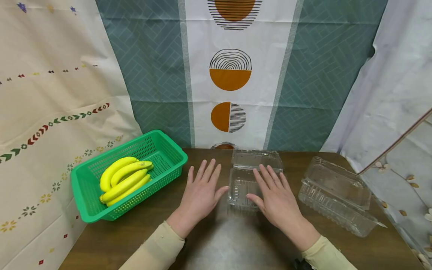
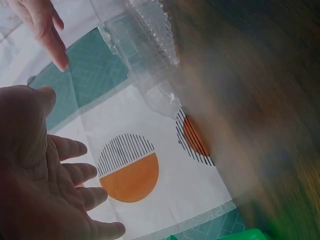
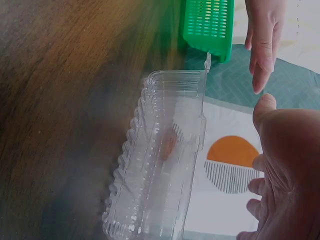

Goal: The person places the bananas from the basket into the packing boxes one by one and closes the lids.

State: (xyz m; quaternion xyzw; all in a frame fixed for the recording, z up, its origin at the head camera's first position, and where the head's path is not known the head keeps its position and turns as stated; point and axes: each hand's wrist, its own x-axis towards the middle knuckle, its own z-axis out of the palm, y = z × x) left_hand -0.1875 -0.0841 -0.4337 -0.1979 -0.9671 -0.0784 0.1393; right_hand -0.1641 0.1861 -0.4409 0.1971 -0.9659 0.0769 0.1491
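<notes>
The bench is of dark brown wood, and a pale shine lies on its near part. Behind it hangs the back cloth, green at both sides and white in the middle. On the white band there are orange circles with black lines, one above another. The left cloth is cream, with rows of small flowers and of red and green arrow marks. The right cloth is whitish, with a brown stripe, pale flowers and brown leaves.

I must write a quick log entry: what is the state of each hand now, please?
Left hand: open, holding nothing.
Right hand: open, holding nothing.
</notes>
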